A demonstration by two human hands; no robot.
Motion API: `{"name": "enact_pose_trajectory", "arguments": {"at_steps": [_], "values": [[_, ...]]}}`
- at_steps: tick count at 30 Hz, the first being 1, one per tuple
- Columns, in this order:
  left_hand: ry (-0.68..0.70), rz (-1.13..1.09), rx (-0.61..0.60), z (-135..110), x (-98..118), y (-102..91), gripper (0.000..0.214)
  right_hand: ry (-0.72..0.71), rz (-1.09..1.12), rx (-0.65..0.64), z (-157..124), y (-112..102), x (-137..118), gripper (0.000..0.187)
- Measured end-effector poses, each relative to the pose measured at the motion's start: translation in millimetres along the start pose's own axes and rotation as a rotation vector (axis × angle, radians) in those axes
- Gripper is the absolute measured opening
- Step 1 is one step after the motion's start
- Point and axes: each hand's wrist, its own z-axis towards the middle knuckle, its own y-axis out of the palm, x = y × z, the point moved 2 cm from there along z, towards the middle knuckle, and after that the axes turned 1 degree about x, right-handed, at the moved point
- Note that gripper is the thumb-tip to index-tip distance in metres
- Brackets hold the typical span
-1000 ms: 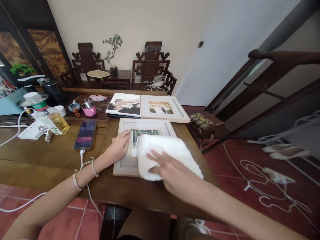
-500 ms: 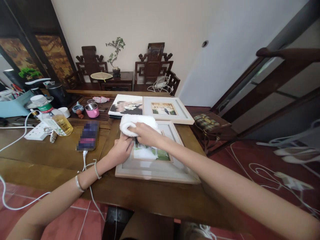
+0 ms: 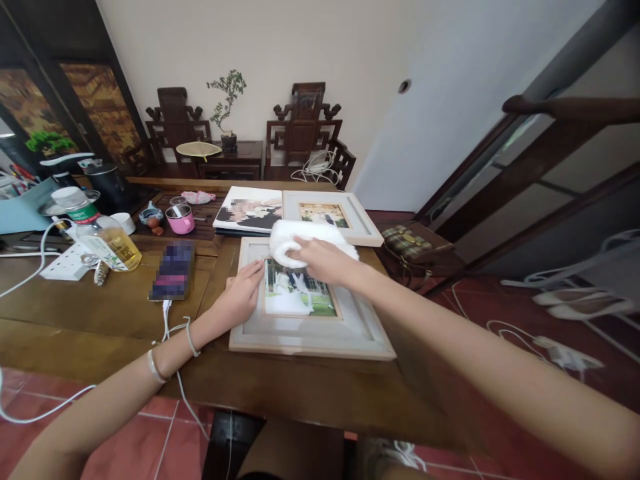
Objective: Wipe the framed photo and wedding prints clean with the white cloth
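A picture frame (image 3: pixel 311 353) with a pale wooden border and a photo under its mat lies flat on the table. My right hand (image 3: pixel 327 259) is closed on a folded white towel (image 3: pixel 287 235), pressed on the frame's far part. The towel hides the frame's far edge and the top of the photo. At the frame's left side rests my left hand (image 3: pixel 241 293), its fingers stretched out flat across the border and holding nothing. The towel is just beyond its fingertips.
Behind lie a second picture frame (image 3: pixel 370 235) and a photo panel (image 3: pixel 243 210). To the left on the wooden table (image 3: pixel 115 340) are a phone (image 3: pixel 173 270), a bottle (image 3: pixel 113 243), a power strip (image 3: pixel 65 262) and a pink cup (image 3: pixel 181 220). A plaid bag (image 3: pixel 407 241) sits right.
My right hand has slid the towel to the right across the frame, uncovering its far left corner and more of the photo. My left hand stays at the left border, fingers now straighter.
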Motion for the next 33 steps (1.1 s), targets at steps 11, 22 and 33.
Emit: {"name": "enact_pose_trajectory", "arguments": {"at_steps": [11,22,33], "values": [[0.003,-0.026,0.117,5.6,-15.8,-6.9,0.037,0.074,-0.072,-0.026,-68.3,14.5,21.5,0.068],[0.108,-0.153,0.117,-0.2,-9.9,-4.6,0.061,0.179,-0.240,0.207,-57.9,2.8,35.2,0.057],[-0.034,-0.047,0.003,2.4,6.0,-10.7,0.042,0.085,-0.019,0.098,-74.7,17.0,23.4,0.064]]}}
